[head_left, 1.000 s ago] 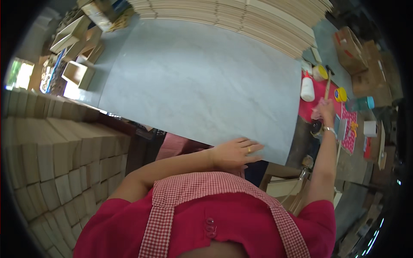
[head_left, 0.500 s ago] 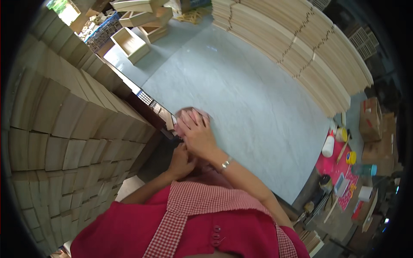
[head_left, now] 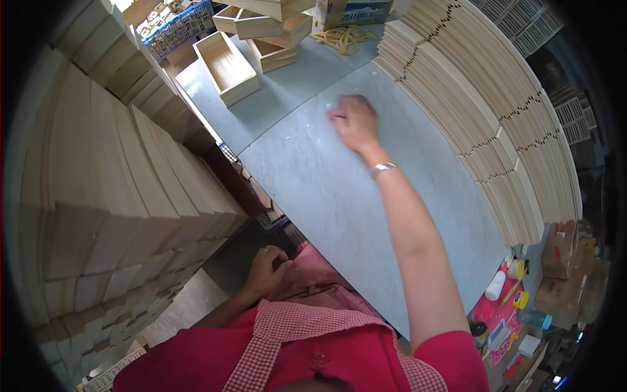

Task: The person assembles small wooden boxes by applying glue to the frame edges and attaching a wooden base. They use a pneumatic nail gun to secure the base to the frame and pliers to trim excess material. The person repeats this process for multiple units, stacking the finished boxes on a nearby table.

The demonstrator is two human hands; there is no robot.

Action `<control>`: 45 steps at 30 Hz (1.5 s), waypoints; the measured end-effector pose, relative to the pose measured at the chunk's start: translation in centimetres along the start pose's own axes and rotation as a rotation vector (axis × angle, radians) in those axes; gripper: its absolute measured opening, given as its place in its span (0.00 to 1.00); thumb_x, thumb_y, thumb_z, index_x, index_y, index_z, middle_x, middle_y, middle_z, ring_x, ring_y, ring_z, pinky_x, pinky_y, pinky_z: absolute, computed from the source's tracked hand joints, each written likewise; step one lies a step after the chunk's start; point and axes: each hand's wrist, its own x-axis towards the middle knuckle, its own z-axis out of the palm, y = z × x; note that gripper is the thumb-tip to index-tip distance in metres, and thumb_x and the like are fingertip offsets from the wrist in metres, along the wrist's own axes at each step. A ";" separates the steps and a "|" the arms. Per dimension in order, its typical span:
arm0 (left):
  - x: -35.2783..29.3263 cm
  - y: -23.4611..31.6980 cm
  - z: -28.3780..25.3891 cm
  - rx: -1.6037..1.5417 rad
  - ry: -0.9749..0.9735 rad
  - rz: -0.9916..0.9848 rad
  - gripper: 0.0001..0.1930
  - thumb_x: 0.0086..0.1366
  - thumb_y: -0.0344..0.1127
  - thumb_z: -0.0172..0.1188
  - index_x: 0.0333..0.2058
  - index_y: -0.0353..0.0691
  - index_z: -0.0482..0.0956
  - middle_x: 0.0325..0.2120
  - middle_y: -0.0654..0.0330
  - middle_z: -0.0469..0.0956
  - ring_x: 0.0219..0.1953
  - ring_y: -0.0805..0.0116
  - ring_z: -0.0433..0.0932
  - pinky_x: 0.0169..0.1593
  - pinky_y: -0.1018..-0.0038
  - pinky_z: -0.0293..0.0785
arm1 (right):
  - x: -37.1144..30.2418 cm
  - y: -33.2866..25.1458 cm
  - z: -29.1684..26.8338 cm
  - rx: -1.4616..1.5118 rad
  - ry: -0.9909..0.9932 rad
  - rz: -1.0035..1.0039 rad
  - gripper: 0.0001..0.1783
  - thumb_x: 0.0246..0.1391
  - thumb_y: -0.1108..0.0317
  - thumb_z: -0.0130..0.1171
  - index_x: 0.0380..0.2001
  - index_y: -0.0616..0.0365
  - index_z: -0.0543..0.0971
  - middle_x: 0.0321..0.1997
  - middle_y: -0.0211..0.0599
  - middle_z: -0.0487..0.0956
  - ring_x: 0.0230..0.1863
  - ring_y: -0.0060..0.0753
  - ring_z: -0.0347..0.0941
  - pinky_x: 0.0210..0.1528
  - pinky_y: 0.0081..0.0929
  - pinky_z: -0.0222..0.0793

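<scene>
My right hand point(head_left: 358, 127) is out over the grey marbled tabletop point(head_left: 326, 196), with its fingers curled down toward the surface. They are closed on a wad of brownish-pink cloth point(head_left: 360, 101), smeared by motion, so its outline is unclear. A silver band circles that wrist. My left hand point(head_left: 266, 269) rests low beside my lap, next to the pink fabric point(head_left: 304, 271) there. Its fingers are loosely bent, the thumb stands apart from them, and I see nothing held.
Stacked wooden boards point(head_left: 477, 111) line the table's right side. Open wooden boxes point(head_left: 228, 65) and tan rubber bands point(head_left: 346, 39) lie at the far end, near a blue basket point(head_left: 179, 32). More wooden pieces point(head_left: 117, 222) rise at left. Bottles point(head_left: 495, 285) stand at lower right.
My right hand has moved from the table's near left edge, far out across the tabletop. My left hand, then close beside it, is now apart, near my lap. The view has shifted.
</scene>
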 end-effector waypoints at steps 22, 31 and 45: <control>0.3 -6.9 0.4 -0.052 0.018 -0.404 0.15 0.60 0.34 0.68 0.43 0.32 0.82 0.41 0.48 0.81 0.43 0.56 0.82 0.48 0.64 0.78 | -6.0 -10.1 1.9 0.154 -0.159 -0.234 0.24 0.54 0.62 0.60 0.53 0.62 0.78 0.61 0.54 0.75 0.65 0.56 0.67 0.71 0.55 0.56; -1.1 -9.7 0.2 -0.084 -0.013 -0.511 0.16 0.60 0.37 0.69 0.43 0.32 0.83 0.39 0.50 0.82 0.42 0.60 0.82 0.46 0.65 0.77 | 9.9 7.8 2.9 -0.272 0.113 0.086 0.24 0.60 0.58 0.58 0.55 0.61 0.75 0.59 0.48 0.75 0.65 0.54 0.66 0.67 0.53 0.58; 1.7 -6.2 -1.6 -0.048 -0.013 -0.423 0.13 0.64 0.33 0.66 0.45 0.33 0.81 0.40 0.49 0.82 0.41 0.61 0.83 0.45 0.67 0.78 | 3.1 3.7 1.4 -0.245 0.049 -0.012 0.22 0.64 0.57 0.51 0.56 0.56 0.77 0.62 0.43 0.76 0.68 0.48 0.65 0.68 0.52 0.57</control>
